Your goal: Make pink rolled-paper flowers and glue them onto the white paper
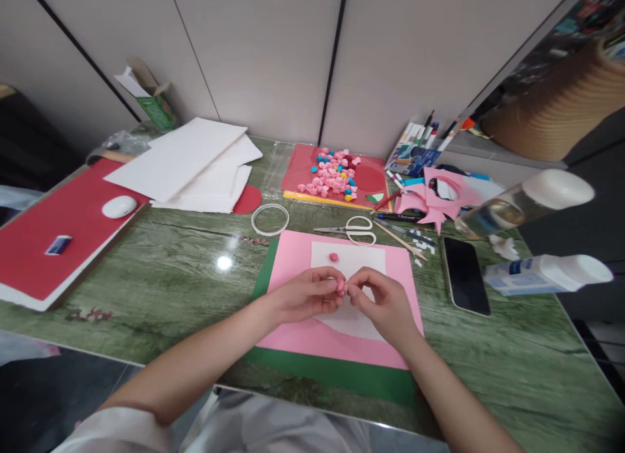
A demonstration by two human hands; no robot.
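My left hand [305, 295] and my right hand [378, 298] meet over a white sheet [359, 258] that lies on pink paper [297, 251] and a green sheet [336, 375]. Both pinch one small pink paper piece [340, 285] between their fingertips. A finished small pink folded piece [333, 257] sits on the white sheet just beyond the hands.
Scissors [354, 230], wooden sticks [398, 239] and a white ring [270, 219] lie behind the sheets. A red tray [303, 170] holds several pink and blue folded pieces. A phone [465, 274] and two bottles [547, 274] are at the right; white boards [190, 163] and a red board [58, 245] at the left.
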